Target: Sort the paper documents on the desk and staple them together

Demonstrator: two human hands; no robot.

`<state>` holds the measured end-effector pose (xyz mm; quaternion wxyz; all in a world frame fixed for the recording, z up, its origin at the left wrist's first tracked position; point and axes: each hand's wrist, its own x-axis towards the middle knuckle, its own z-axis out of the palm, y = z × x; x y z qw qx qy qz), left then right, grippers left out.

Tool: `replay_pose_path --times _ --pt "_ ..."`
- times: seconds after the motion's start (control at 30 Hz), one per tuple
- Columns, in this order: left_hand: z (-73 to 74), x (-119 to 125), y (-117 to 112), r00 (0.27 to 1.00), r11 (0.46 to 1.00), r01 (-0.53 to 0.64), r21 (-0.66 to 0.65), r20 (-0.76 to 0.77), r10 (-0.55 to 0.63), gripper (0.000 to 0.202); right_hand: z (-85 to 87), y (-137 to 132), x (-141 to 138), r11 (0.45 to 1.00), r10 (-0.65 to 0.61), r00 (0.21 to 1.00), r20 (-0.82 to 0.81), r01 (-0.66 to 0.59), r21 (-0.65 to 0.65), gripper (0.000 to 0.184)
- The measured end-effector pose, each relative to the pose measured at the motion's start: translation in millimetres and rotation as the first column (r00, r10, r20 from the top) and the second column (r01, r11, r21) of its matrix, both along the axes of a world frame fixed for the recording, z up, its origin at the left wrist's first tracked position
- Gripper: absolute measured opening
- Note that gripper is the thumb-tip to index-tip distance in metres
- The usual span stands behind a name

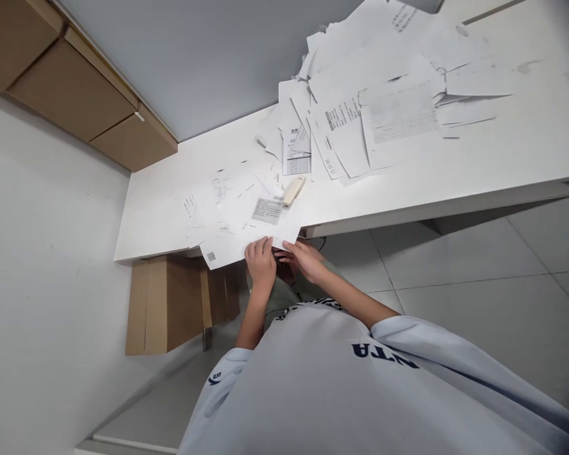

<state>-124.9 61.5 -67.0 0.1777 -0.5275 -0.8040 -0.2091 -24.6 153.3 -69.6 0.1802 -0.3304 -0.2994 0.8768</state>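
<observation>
My left hand (260, 260) and my right hand (305, 258) meet at the near edge of a white desk (156, 215). Both pinch the lower edge of a white printed sheet (260, 221) that hangs a little over the desk edge. The left hand's fingers curl over the paper's rim. My right hand's fingers are pressed together on the sheet's corner. A cream stapler (294, 190) lies on the papers just beyond the sheet. More loose sheets (208, 202) lie to the left of it.
A large heap of printed papers (384, 95) covers the desk's far right part. A cardboard box (171, 303) stands under the desk to the left. Brown cabinets (76, 88) line the wall. Pale floor tiles (478, 253) lie to the right.
</observation>
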Motion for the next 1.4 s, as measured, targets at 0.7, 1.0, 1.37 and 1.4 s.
replay_pose_path --times 0.7,1.0,1.37,1.4 --pt "-3.1 -12.9 -29.7 0.949 0.978 -0.209 -0.004 0.240 0.203 0.036 -3.7 4.1 26.9 0.978 -0.172 0.984 0.053 0.177 -0.113 0.016" --pt "-6.0 0.9 -30.7 0.954 0.981 -0.181 -0.067 0.232 0.192 0.033 -4.5 -11.4 41.5 0.749 -0.642 0.754 0.139 0.656 -0.094 0.022" --pt "0.6 -8.6 -13.5 0.977 0.991 -0.062 -0.121 0.197 0.085 0.042 -16.0 -20.7 69.4 0.808 -0.576 0.805 0.141 0.587 -0.053 0.026" --pt "0.6 -6.2 -14.2 0.979 0.992 -0.041 -0.120 0.195 0.065 0.041 -16.1 -21.6 70.9 0.814 -0.567 0.811 0.143 0.578 -0.052 0.026"
